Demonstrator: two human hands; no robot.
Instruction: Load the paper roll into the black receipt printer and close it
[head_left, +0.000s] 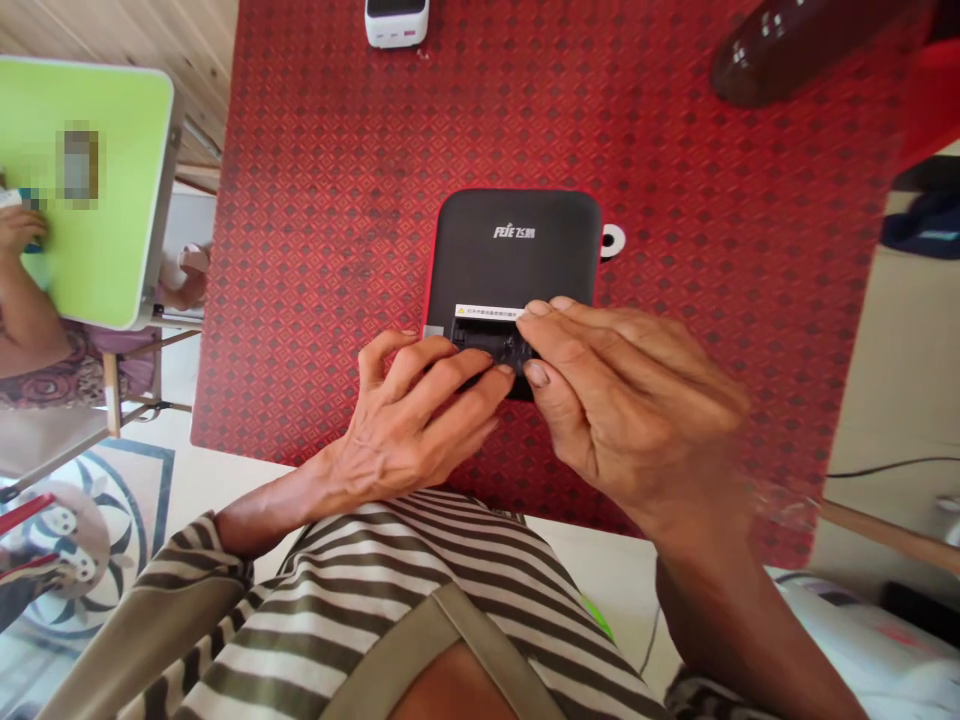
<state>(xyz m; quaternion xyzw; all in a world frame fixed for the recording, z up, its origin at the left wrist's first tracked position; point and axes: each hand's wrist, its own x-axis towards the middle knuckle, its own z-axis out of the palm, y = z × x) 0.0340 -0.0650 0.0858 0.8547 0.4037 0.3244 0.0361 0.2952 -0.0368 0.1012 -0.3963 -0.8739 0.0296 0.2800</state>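
A small black printer (517, 265) with red sides and white lettering lies on the red patterned table. Across its near part runs a dark opening with a white warning label along the upper edge. My left hand (420, 425) bends over the near left side, with fingertips at the opening and fingers curled on the printer. At the opening's right end, my right hand (637, 390) has thumb and fingers drawn together. Whatever sits between those fingertips is hidden. A white ring with a dark centre (614, 241) shows beside the printer's right side.
A white device (397, 25) lies at the table's far edge, and a dark bottle (765, 60) at the far right. To the left stands a green folding table (112, 270), where another person's hand (21, 228) holds something small.
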